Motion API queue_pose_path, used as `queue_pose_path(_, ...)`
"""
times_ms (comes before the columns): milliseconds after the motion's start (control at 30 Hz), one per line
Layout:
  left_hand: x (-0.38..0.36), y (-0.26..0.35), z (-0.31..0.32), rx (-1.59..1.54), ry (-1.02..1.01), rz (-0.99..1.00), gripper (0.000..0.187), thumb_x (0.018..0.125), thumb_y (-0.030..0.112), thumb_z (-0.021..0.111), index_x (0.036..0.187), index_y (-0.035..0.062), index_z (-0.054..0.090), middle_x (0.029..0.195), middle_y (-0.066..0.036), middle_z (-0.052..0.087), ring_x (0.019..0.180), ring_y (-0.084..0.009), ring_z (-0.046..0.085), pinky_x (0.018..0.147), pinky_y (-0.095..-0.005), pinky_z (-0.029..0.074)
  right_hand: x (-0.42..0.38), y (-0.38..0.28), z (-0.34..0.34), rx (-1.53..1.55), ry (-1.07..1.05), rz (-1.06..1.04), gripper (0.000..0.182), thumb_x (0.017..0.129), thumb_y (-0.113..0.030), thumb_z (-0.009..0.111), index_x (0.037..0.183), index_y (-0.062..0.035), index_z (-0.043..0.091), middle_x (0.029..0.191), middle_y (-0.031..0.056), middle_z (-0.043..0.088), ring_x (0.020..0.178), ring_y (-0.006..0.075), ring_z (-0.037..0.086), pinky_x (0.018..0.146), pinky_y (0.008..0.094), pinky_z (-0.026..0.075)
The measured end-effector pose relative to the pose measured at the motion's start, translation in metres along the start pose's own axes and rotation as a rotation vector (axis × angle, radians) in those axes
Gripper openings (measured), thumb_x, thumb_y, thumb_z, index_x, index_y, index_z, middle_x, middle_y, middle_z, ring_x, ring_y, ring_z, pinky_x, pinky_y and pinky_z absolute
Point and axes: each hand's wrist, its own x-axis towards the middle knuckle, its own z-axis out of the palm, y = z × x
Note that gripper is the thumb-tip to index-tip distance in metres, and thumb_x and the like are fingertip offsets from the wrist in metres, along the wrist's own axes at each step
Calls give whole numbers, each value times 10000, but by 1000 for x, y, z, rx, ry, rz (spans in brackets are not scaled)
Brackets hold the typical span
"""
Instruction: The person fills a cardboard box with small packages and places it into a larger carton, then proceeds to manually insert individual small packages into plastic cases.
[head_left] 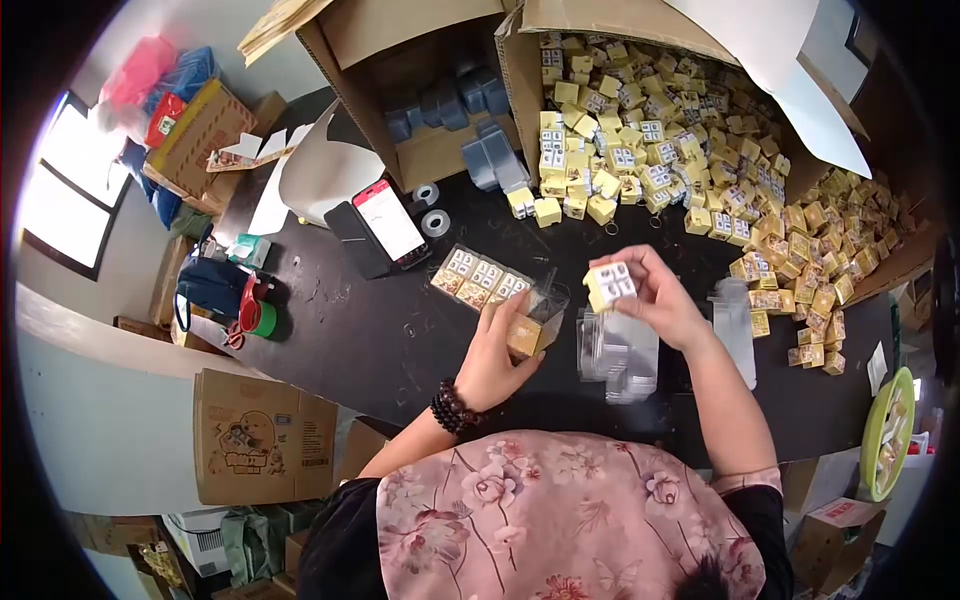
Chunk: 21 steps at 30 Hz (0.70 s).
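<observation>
My left hand [496, 352], with dark beads at the wrist, is closed round the near end of a clear plastic box [548, 300]. Inside lies a row of small yellow cubes [467, 276] with white printed tops. Between the thumb and fingers of my right hand [662, 302] is a single yellow cube [608, 286], its white face with dark little pictures turned up. It is held to the right of the box, apart from it. Under my right hand lies a stack of flat clear plastic sleeves [622, 358].
Tipped-over cardboard carton [520, 85] at the back right spills a heap of yellow cubes [680, 150]. Another carton [345, 100] holds clear plastic packs. A phone [388, 222], tape rolls [435, 222] and red scissors [250, 305] are on the left. More plastic sleeves [735, 335] lie right.
</observation>
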Motion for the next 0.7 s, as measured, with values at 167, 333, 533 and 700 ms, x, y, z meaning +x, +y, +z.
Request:
queue_pose_path(167,6,22,6,34,-29,175,781,699,-6,716,1409,66,398,1265,-187,459,1160,-380,508,947,-395,476,-44,-27,53,-115,48,12,443,879,-39,684,1297,-17,537,1170,47,453,1070,129,588,894,263,504)
queue_pose_path(333,-1,31,14,18,-89,229,817,673,-20,716,1417,61,391,1285,-189,448,1170,-370,499,960,-391,467,-64,-27,78,-494,252,-120,329,894,-61,668,1210,-14,589,1087,85,508,880,157,601,787,260,525)
queue_pose_path(533,-3,28,17,-273,-279,193,785,728,-15,719,1428,29,367,1253,-154,489,1168,-268,513,956,-350,458,-80,-22,76,-793,131,-450,261,851,-40,689,1106,-27,635,1088,106,547,864,226,624,713,306,535)
queue_pose_path(700,-8,28,21,-969,-625,-225,800,790,-62,678,1473,29,271,1234,-74,515,1124,-152,529,917,-301,476,-81,-49,80,-1012,36,-367,290,781,12,712,1064,-31,662,1021,81,603,809,240,618,699,351,536)
